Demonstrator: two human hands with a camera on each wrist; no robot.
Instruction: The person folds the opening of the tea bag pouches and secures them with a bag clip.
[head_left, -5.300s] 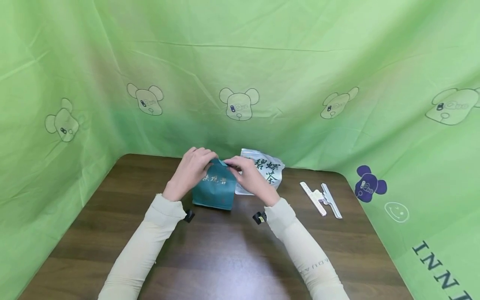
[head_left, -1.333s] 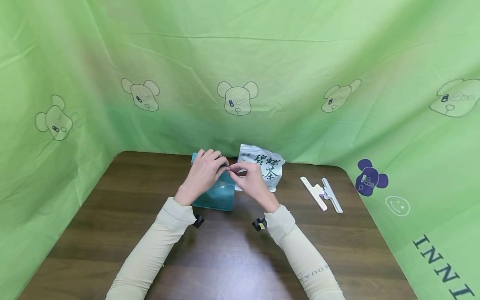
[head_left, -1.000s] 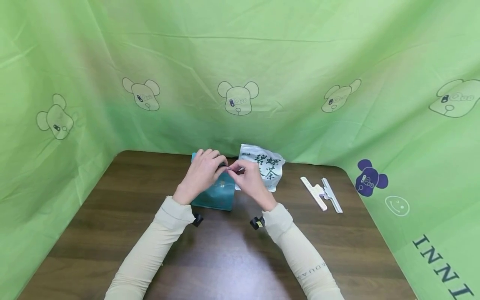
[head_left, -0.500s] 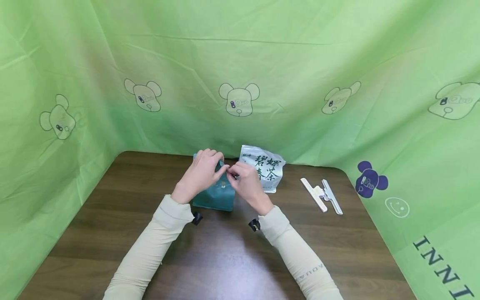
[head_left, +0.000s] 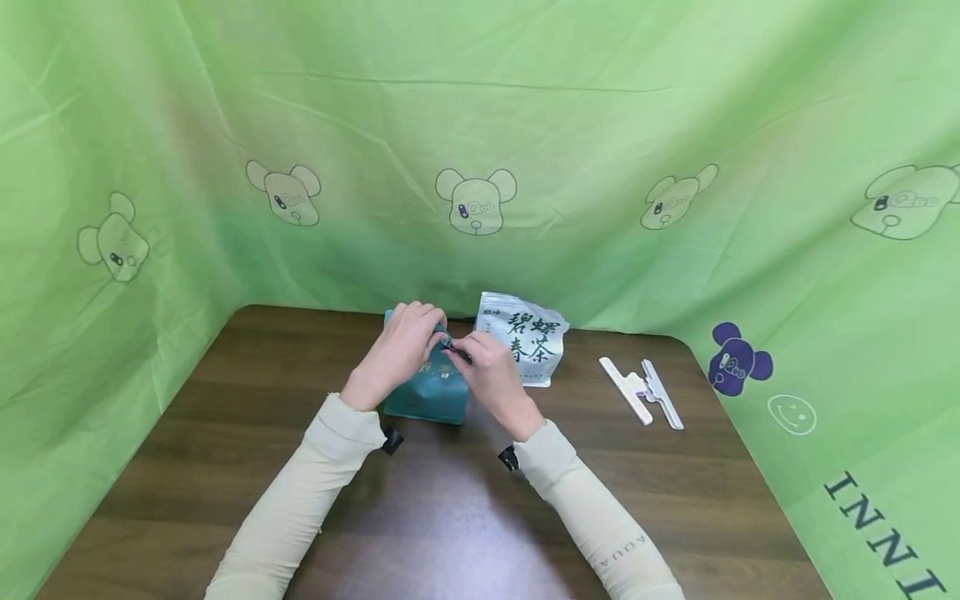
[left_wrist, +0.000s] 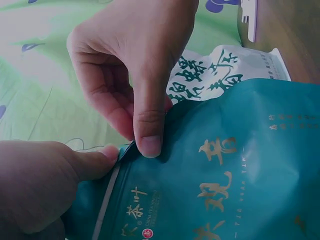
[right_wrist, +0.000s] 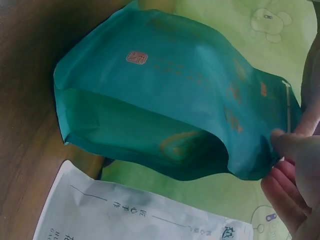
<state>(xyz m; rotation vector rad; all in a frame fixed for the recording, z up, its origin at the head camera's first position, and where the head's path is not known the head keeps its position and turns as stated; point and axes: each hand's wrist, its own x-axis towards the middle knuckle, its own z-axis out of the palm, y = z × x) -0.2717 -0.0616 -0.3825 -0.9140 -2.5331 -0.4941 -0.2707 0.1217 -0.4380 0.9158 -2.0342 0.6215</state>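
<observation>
A teal tea bag [head_left: 427, 398] with gold characters stands on the table, its top edge between my two hands. My left hand [head_left: 397, 350] pinches the top edge near its left part; the left wrist view shows the thumb at the pale strip [left_wrist: 106, 200]. With thumb and fingers my right hand [head_left: 491, 377] pinches the same edge at the right corner, seen close up in the left wrist view. The bag's side gusset [right_wrist: 130, 122] bulges in the right wrist view. Much of the bag's top is hidden behind my hands in the head view.
Just right of the teal bag stands a white tea bag [head_left: 534, 332] with dark green characters. Farther right, pale bag clips [head_left: 626, 392] lie on the brown wooden table [head_left: 465, 517]. Green cloth [head_left: 480, 125] with bear drawings hangs around the table's back and sides.
Some seconds ago my hands were farther apart on the top edge. Since then both have come together, and my right hand has shifted slightly down and left along the bag's top corner.
</observation>
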